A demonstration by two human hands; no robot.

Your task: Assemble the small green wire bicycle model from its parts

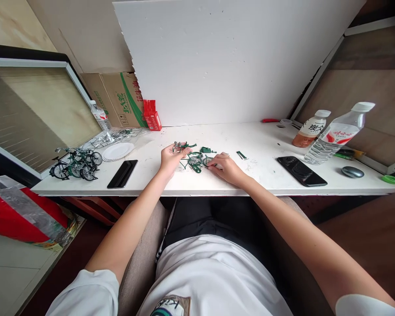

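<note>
My left hand [171, 161] is closed, holding a green toy bicycle frame [188, 145] between thumb and fingers just above the white table. My right hand [228, 169] rests low on the table, its fingertips pinched at the edge of a small spoked wheel [206, 161]. Another small wheel [194, 160] lies between the hands, with a green oval piece [196, 169] just in front of it. Behind the wheels is a flat green part [206, 150]. Farther right, a thin dark green piece [241, 155] lies alone.
Several assembled toy bicycles [77, 164] stand at the left, near a white plate [118, 151] and a phone [122, 174]. To the right are another phone [301, 171], a tea bottle [311, 129], a water bottle [337, 136] and a mouse [352, 171]. A red box [152, 116] stands behind.
</note>
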